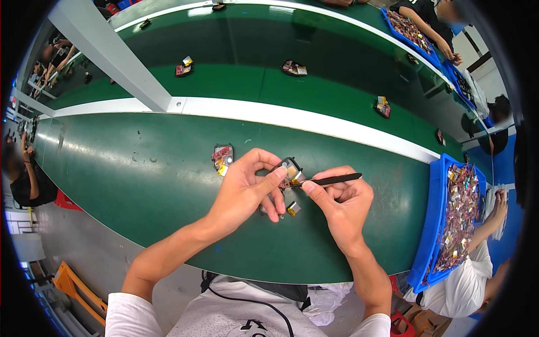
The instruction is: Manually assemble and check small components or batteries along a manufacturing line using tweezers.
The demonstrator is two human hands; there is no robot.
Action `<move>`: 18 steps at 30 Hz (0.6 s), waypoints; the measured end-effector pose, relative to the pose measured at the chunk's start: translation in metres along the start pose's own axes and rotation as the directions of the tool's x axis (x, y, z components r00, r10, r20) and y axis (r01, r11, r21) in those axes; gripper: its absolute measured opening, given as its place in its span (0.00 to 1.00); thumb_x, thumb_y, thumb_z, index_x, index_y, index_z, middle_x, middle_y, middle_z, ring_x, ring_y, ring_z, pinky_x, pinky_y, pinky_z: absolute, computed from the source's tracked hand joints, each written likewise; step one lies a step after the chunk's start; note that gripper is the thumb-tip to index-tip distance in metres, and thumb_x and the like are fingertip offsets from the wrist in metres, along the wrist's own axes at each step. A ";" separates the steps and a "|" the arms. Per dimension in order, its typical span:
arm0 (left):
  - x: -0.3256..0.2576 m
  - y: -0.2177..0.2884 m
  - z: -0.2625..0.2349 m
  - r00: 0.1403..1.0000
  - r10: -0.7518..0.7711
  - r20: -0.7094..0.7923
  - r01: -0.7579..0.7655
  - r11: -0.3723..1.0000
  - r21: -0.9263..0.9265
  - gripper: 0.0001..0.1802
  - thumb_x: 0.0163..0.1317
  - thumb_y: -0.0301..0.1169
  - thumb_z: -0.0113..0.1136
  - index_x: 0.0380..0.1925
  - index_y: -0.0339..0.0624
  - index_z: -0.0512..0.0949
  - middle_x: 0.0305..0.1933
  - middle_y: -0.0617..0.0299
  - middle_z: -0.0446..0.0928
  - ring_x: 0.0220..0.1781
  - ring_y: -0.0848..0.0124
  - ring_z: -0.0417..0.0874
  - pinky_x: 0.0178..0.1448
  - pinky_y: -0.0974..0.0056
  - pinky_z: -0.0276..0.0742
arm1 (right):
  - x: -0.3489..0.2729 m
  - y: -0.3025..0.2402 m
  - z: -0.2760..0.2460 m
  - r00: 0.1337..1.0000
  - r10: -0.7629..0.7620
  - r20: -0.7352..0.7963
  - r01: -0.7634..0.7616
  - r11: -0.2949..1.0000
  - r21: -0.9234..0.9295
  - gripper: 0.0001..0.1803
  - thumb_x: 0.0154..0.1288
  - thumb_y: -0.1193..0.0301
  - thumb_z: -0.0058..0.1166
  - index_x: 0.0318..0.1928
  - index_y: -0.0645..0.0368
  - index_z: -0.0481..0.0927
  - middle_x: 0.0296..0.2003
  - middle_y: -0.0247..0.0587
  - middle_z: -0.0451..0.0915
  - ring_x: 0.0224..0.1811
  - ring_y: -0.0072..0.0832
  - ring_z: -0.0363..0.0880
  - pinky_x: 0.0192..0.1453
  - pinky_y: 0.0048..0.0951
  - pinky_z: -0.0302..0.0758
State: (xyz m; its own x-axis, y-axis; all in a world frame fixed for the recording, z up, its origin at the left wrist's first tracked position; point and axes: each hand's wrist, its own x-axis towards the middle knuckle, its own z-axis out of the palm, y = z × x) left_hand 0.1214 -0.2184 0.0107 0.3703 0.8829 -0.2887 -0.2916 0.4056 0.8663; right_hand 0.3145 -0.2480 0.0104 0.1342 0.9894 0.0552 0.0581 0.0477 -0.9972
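My left hand [247,185] grips a small black device casing [290,166] between thumb and fingers, above the green table. Inside the casing are a pale part and some wiring too small to make out. My right hand [341,205] is closed around slim black tweezers [340,179], whose tip reaches the casing's lower edge. Below the hands lies a small silver battery cell [293,209] with yellow tape; next to it another part is mostly hidden by my left fingers. A second opened casing [223,156], with a red circuit board and a battery, rests left of my left hand.
A blue bin [433,224] heaped with circuit boards stands at the table's right end. Behind a white rail [241,111], a green conveyor belt carries several device units, including one casing [294,68]. A grey post [112,53] rises at left. Other people work around.
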 end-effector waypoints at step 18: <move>0.002 0.005 -0.007 0.993 0.007 0.120 -0.027 0.987 0.161 0.20 0.78 0.36 0.54 0.55 0.27 0.77 0.37 0.53 0.83 0.30 0.67 0.89 0.24 0.69 0.84 | -0.001 0.007 -0.009 0.954 -0.294 0.059 0.299 0.949 -0.102 0.09 0.56 0.81 0.74 0.35 0.65 0.85 0.30 0.38 0.88 0.16 0.07 0.67 0.20 0.15 0.58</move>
State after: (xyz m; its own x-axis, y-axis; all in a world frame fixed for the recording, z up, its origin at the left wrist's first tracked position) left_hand 0.1146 -0.2134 0.0122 0.4710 0.8512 -0.2317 -0.1557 0.3387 0.9279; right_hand 0.3235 -0.2499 0.0042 0.0522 0.9379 0.3429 0.1963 0.3271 -0.9244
